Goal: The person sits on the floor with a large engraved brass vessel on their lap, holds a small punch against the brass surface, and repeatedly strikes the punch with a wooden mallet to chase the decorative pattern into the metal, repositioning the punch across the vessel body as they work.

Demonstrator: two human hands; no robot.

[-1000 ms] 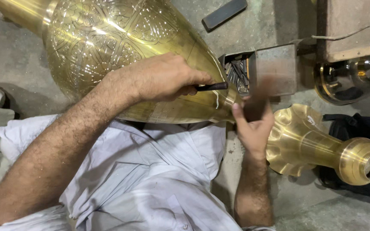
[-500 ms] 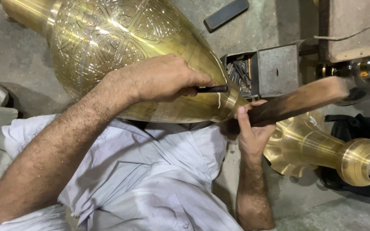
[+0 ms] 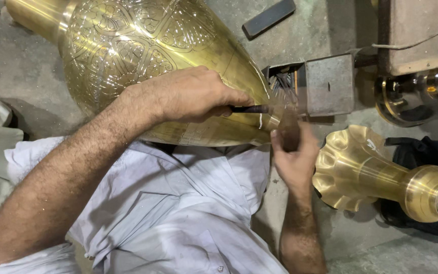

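Note:
A large engraved brass vase body (image 3: 143, 45) lies across my lap on its side. My left hand (image 3: 188, 94) rests on it and grips a thin dark chisel (image 3: 252, 108) whose tip points at the vase's narrow end. My right hand (image 3: 295, 157) holds a dark wooden mallet (image 3: 287, 129), blurred by motion, right at the chisel's end. The mallet's shape is hard to make out.
A brass fluted neck piece (image 3: 376, 175) lies on the floor at the right. A metal box with tools (image 3: 313, 83) stands behind the vase tip. A dark flat bar (image 3: 268, 18) lies on the floor, and a shiny round vessel (image 3: 411, 96) sits at far right.
The mallet in my right hand swung out to the right half a second ago and has come back down onto the chisel's end. My left hand and the vase stayed put.

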